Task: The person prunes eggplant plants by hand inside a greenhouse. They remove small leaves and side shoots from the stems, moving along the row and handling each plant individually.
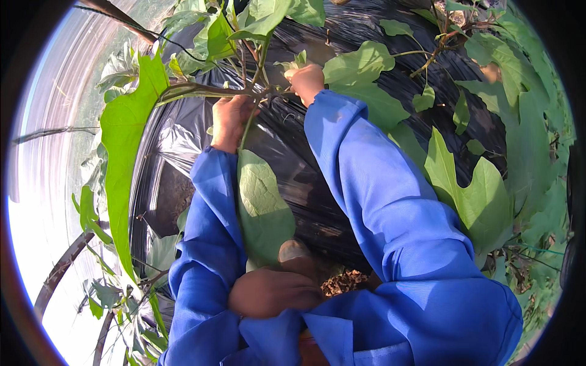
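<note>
Both of my hands are at the branching stems of a broad-leaved plant [263,91]. My left hand [230,120] is just under the fork, its fingers closed around a stem there; the fingertips are partly hidden by the stems. To the right of the fork, my right hand [306,82] has its thumb and fingers pinched at a side shoot with small leaves [298,60]; what lies between the fingertips is hard to see. One long leaf [265,201] hangs between my blue sleeves, and another bright green leaf [126,132] hangs left of my left hand.
Black plastic film [302,183] covers the ground, with bare soil [174,196] at an opening. More leafy plants [485,201] crowd the right side. A dark cord [178,43] runs at upper left, near a brown pole [121,18]. Pale translucent sheeting [46,169] stands far left.
</note>
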A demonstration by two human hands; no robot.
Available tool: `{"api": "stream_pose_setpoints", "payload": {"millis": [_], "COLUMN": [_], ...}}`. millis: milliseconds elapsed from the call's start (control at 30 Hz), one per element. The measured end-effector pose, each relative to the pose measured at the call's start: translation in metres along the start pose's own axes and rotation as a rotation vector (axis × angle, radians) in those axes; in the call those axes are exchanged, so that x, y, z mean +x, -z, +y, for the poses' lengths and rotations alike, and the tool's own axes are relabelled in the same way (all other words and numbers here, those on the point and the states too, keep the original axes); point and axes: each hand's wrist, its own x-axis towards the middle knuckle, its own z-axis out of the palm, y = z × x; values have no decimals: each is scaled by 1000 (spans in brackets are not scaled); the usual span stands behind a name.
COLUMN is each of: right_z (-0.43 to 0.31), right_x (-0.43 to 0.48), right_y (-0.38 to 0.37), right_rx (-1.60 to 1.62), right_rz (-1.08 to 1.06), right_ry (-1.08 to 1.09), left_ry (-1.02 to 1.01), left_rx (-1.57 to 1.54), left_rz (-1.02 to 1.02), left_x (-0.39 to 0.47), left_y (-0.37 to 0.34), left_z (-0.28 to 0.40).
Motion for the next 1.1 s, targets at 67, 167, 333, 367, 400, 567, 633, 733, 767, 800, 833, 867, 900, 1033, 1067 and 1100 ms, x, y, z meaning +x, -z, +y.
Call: {"api": "stream_pose_setpoints", "payload": {"millis": [67,167,333,367,400,567,633,733,767,800,833,867,900,1033,1067,1100], "right_z": [-3,-14,-8,-5,-1,11,17,22,23,23,22,21,20,11,9,8], "right_x": [-20,-46,-82,-85,-89,-111,-122,-129,-129,-129,-127,-126,-126,-126,-128,-131], "right_y": [12,34,58,62,66,80,89,106,110,113,115,116,117,107,105,102], "right_rx": [437,485,606,643,732,692,682,701,700,683,681,671,659,584,569,563], "right_rz": [-71,-197,-252,-284,-337,-295,-271,-248,-258,-229,-244,-238,-231,-188,-187,-190], "right_ry": [81,3,-25,-46,-28,-121,-127,-200,-187,-193,-175,-169,-171,-139,-140,-125], "left_ry": [-16,-1,-8,-76,-140,-515,-671,-445,-474,-501,-530,-568,-648,-520,-549,-560], "left_rx": [11,11,728,814,907,957,940,814,764,718,608,610,603,529,617,616], "left_rz": [-16,-81,-88,-95,-88,114,199,206,222,234,182,199,204,186,217,198], "left_x": [-5,-20,-70,-79,-86,-102,-103,-102,-100,-98,-96,-93,-89,-74,-70,-68], "left_y": [-2,-1,12,11,9,-17,-22,-23,-24,-24,-25,-25,-25,-22,-20,-18], "left_z": [1,9,36,38,40,28,26,28,28,28,27,25,24,21,22,24]}}
